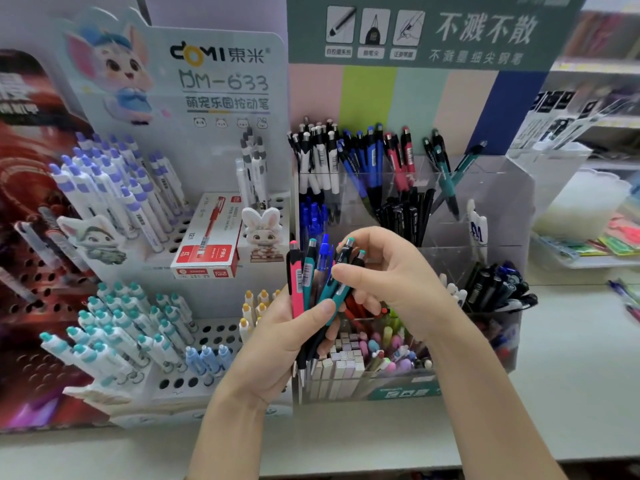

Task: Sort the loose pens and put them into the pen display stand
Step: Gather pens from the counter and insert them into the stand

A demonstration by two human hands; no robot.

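My left hand (277, 344) grips a bunch of loose pens (304, 282) upright in front of the clear acrylic pen display stand (491, 202). The bunch holds a pink pen, teal pens, a blue pen and black ones. My right hand (388, 282) reaches in from the right and pinches a teal pen (334, 292) in that bunch between thumb and fingers. The stand's back compartments hold white, blue, pink and teal click pens (363, 157). Black pens (405, 213) fill a middle compartment.
A white perforated stand (221, 337) on the left carries purple-capped and teal-capped pens and a red-and-white pen box (207, 237). Front compartments hold erasers and pastel pens (377, 351). A cup of dark markers (495, 289) stands at the right on the pale counter (571, 358).
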